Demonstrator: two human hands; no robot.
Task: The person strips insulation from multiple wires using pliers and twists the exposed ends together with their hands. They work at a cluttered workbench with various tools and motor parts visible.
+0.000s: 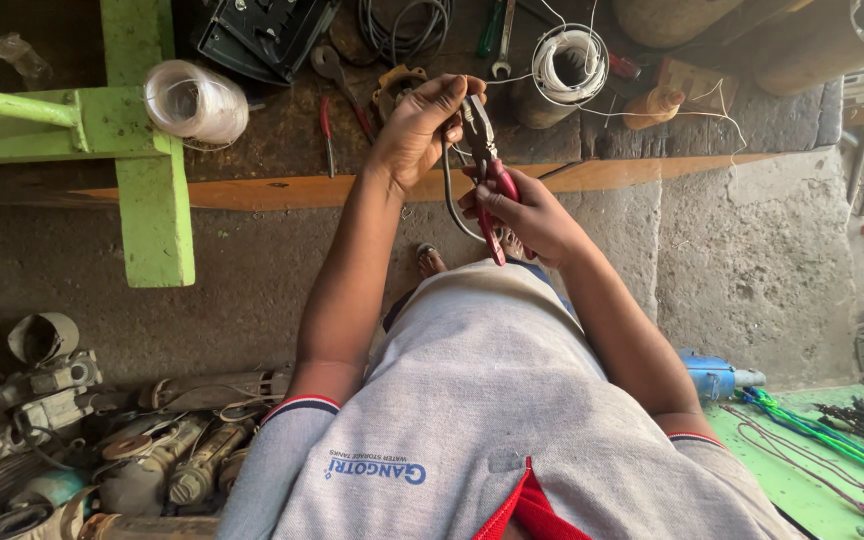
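Pliers (487, 170), red-handled steel, stiff and fairly heavy, sit above the desk (352, 185) edge. Right hand (527, 215), its grip clamped on the handles; best hold there. Left hand (422, 125) pinches a springy dark cable (449, 195) at the jaws. White wire spool (569, 62) at 1 o'clock; no labels legible.

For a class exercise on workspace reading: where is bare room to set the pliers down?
Bare: the concrete floor right of the right hand, below the orange ledge. Crowded: the bench top with tools and wire spools, and the motor parts lower left.
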